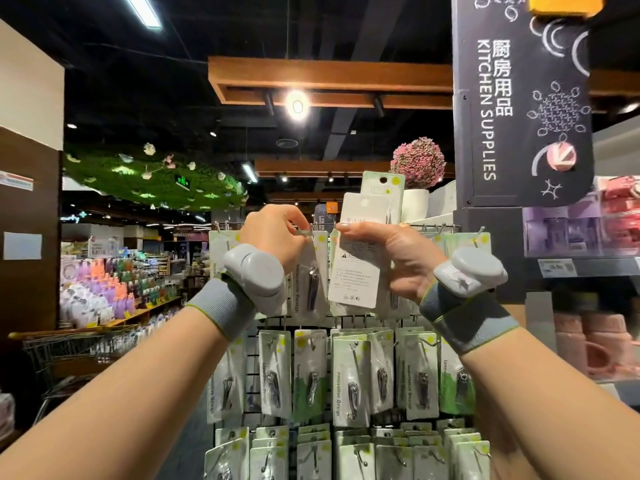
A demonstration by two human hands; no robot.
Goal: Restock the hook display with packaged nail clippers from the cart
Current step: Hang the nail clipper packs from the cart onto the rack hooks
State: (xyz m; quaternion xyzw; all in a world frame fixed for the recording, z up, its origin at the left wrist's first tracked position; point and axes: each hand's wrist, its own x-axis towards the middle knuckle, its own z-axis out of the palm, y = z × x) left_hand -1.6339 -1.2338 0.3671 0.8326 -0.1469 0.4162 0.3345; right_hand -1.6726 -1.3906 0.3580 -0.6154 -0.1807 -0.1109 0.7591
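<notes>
Nail clipper packages are hanging in rows on the hook display point(346, 375), a wire grid rack that is filling the lower middle of the view, with carded packs crowding its top, middle and bottom tiers. Beside it on the right, a dark kitchen supplies sign point(519, 98) is standing tall above purple and pink shelf goods. At the lower left, a shopping cart point(69, 351) is sitting near the rack, with part of its wire basket showing.

Both forearms are reaching up to the top tier, each wearing a grey wrist device on a knit band. The right hand point(391, 261) is gripping a stack of packages point(360, 261) with its back sides facing the camera, thumb pressing across the front and fingers curling behind; the stack is standing upright just in front of the top hooks, its top edge rising above the rail. The left hand point(277, 233) is pinching with curled fingertips at the top hook, right above a hanging package point(313, 275) with a clipper showing in its blister; whether it is pinching the card or the hook itself, I cannot tell.
</notes>
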